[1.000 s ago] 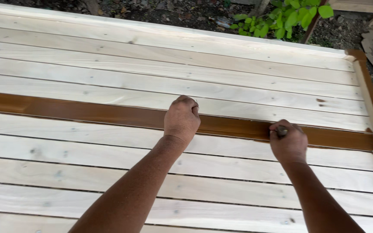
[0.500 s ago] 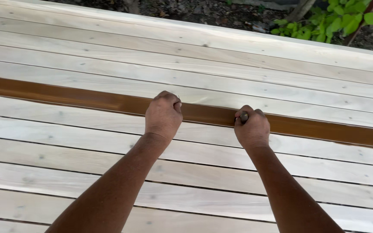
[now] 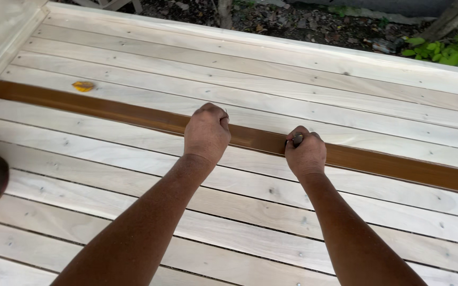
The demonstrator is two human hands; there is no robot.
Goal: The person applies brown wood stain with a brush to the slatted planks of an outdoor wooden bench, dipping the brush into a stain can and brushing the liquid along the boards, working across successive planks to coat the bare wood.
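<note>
Head view. Left hand (image 3: 206, 132), fisted, rests on the brown-stained board (image 3: 133, 114) that runs across the pale plank deck (image 3: 239, 212). Right hand (image 3: 306, 154), grip closed around a small dark handle (image 3: 297, 139), presses on the same board.

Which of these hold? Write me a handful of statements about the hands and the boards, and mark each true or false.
1. One brown board lies among pale boards. True.
2. The left hand is spread flat, palm up. False: it is closed in a fist on the brown board.
3. The right hand grips a small dark-tipped tool. True, though what kind of tool cannot be told.
4. A yellow leaf lies between the two hands. False: it lies far to the left, near the brown board's end.
5. Green plants show at the upper right. True.
</note>
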